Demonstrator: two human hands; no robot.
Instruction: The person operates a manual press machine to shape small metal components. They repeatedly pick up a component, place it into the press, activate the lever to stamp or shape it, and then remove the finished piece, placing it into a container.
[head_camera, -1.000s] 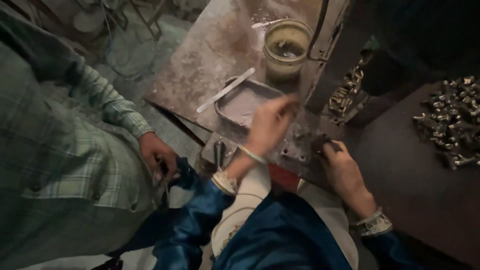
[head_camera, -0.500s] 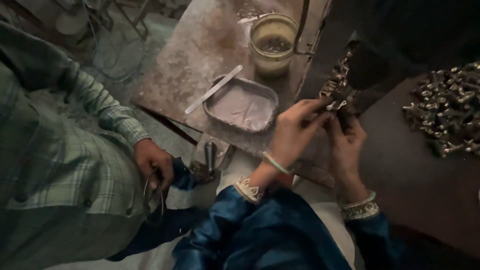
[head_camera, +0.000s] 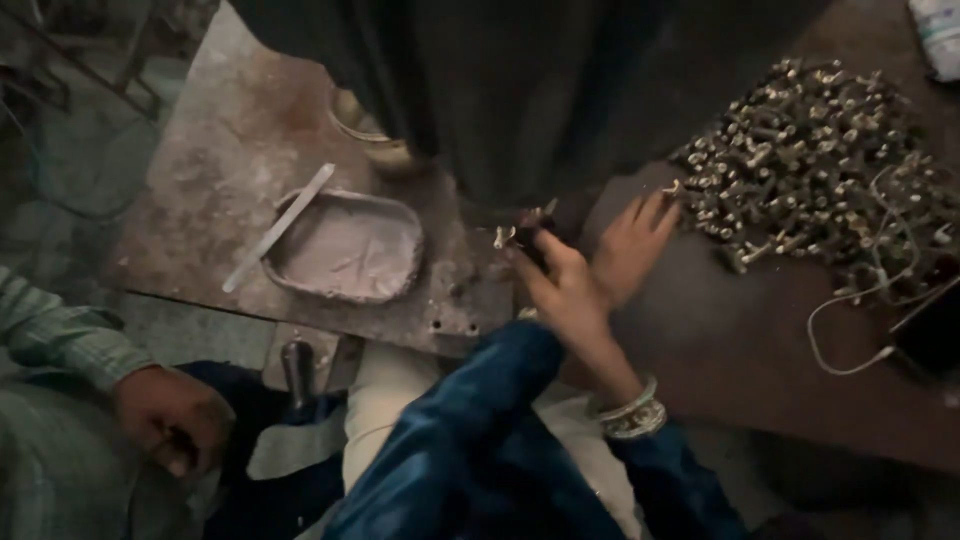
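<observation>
My left hand (head_camera: 558, 285), coming out of a blue sleeve, is closed on a small brass-coloured metal part (head_camera: 520, 236) at the foot of a dark machine body (head_camera: 520, 90). Just behind it, my right hand (head_camera: 635, 240) lies with its fingers spread, pointing at a big pile of several small metal parts (head_camera: 815, 165) on the dark brown surface. The fingertips are close to the pile's left edge and nothing shows in that hand. Bangles (head_camera: 630, 412) circle my right wrist.
A grey oval tray (head_camera: 345, 250) of pale powder sits on the worn metal plate (head_camera: 230, 140) with a flat stick (head_camera: 280, 225) on its rim. A cup (head_camera: 365, 135) is half hidden behind the machine. Another person's hand (head_camera: 170, 418) rests at lower left. A white cable (head_camera: 850, 325) lies at right.
Both hands have shifted right, away from the tray. My right hand has opened and stretched toward the pile, while my left hand keeps a small part by the machine. The view has swung right.
</observation>
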